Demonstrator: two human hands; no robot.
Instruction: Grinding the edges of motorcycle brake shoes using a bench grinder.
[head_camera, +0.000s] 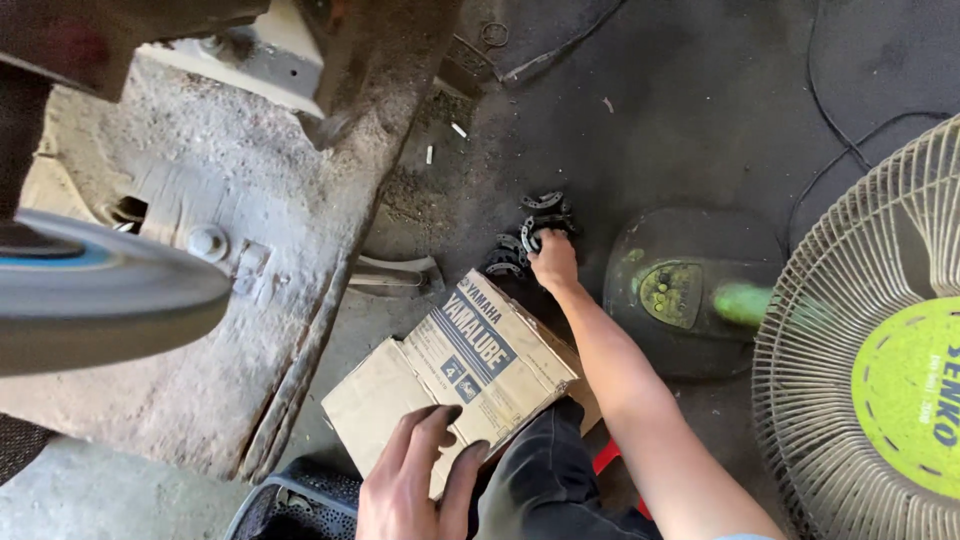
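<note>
Dark, oily workshop floor (700, 110) fills the upper right of the view, strewn with grit and a few pale scraps, while a worn concrete slab (200, 300) with a bolted metal plate takes the left; a blurred grey disc (90, 290) cuts in at the left edge, too out of focus to identify.

Small dark metal parts (530, 235), curved and ring-like, lie in a loose cluster on the floor, straight ahead of the person and slightly right of centre; the cluster runs roughly away from the camera, from just beyond the cardboard box (460, 370) up toward the slab's edge. The right hand (553, 262) is stretched out at full reach and rests on the near end of that cluster, fingers curled down over one of the pieces; whether it has actually closed on one I cannot tell, since the knuckles hide the fingertips. The left hand (410, 480) is close to the body, fingers spread and pressing on the near corner of the box, gripping nothing; it is well apart from the parts, so the right is by far the nearer.

Room is tight on the right, where the base of a standing fan (680, 290) sits just beside the wrist and its wire cage (870, 340) looms over the forearm; on the left the box edge lies just beside the cluster; open floor lies only beyond the parts. A dark mesh basket (290, 505) sits by the person's knee.
</note>
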